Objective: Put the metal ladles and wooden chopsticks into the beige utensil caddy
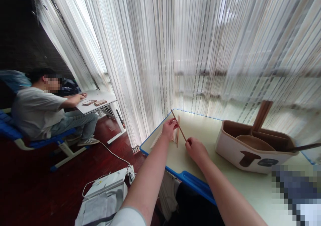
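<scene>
Far left of the grip, a seated person in a white T-shirt [32,110] rests a forearm on a small white desk [96,100] carrying two flat brown rectangular objects [94,102]; well apart from the hands. Below and left of the grip, a white box-like device [105,194] with white cables lies on the dark red wooden floor [37,186]. The left hand [169,128] has its fingers pinched on the upper part of a thin brown wooden chopstick [178,129], just below that stick's far tip. The chopstick runs diagonally down-right to the right hand [197,149], which is closed around its lower end; both hands grasp the same stick, which is lifted just above the pale cream tabletop with blue edging [198,182]. Directly beneath the left-hand grip, several more light wooden chopsticks [175,137] lie on the tabletop. Right of the right hand, near but not touching, stands a beige oval caddy with brown interior compartments [250,152]; brown wooden utensil handles [262,114] rise from it. Behind everything hangs a white string curtain [200,45].
</scene>
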Action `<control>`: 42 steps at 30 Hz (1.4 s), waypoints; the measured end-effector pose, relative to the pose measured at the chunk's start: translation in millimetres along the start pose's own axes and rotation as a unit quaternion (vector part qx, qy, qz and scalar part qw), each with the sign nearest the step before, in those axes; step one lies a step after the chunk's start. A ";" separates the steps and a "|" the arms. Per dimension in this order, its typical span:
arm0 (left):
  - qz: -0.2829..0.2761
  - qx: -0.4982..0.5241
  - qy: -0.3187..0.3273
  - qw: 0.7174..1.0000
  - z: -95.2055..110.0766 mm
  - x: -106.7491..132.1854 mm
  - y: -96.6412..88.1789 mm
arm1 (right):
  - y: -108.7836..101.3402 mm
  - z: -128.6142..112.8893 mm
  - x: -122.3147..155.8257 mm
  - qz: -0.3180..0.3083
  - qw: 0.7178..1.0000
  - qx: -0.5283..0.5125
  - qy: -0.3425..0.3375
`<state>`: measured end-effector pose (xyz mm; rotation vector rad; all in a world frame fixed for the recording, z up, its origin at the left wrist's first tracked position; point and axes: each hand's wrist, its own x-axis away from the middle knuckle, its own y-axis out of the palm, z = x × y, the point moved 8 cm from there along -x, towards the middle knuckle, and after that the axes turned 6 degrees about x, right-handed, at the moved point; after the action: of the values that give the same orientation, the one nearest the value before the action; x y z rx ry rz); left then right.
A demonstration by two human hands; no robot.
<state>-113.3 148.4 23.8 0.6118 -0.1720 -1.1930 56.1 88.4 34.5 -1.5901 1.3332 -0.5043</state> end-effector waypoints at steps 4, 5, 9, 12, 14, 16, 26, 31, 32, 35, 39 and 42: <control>0.015 0.049 -0.025 0.998 1.2 1.5 -2.1 | -0.7 -2.1 2.7 -0.013 1.000 0.006 0.005; 0.015 0.054 -0.032 0.998 1.0 1.9 -1.8 | -2.0 -2.3 3.2 -0.015 1.000 0.005 0.010; 0.008 0.060 -0.059 0.996 -0.6 4.1 1.8 | -6.0 -7.7 4.3 -0.015 1.000 -0.022 0.006; -0.020 0.069 -0.082 0.994 -3.0 6.9 8.5 | -7.0 -12.3 4.6 -0.005 0.999 -0.034 -0.014; -0.028 0.082 -0.092 0.992 -4.1 8.3 10.8 | -7.5 -11.8 4.7 0.004 0.999 -0.035 -0.019; -0.023 0.092 -0.094 0.991 -4.1 8.5 10.3 | -8.0 -10.2 4.7 0.010 0.999 -0.043 -0.022; -0.023 0.100 -0.108 0.989 -2.3 8.6 11.0 | -4.1 -12.0 3.2 -0.019 0.997 -0.072 -0.021; -0.053 0.085 -0.119 0.988 -2.8 11.7 16.6 | -3.1 -9.8 4.2 -0.026 0.996 -0.084 -0.013; -0.051 0.084 -0.118 0.988 -2.9 11.8 16.4 | -3.8 -9.7 4.4 -0.021 0.996 -0.081 -0.013; -0.053 0.078 -0.121 0.988 -3.3 12.2 17.0 | -6.9 -10.3 4.9 0.002 0.997 -0.070 -0.018; -0.064 0.075 -0.129 0.987 -4.7 13.1 18.7 | -8.1 -9.2 4.3 0.017 0.997 -0.066 -0.021; -0.070 0.074 -0.135 0.986 -6.2 15.5 20.2 | -7.7 -7.8 3.6 0.021 0.997 -0.069 -0.023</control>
<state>-88.3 141.2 26.4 0.5976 -0.4562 -1.4058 55.1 81.6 43.7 -1.6723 1.3877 -0.3550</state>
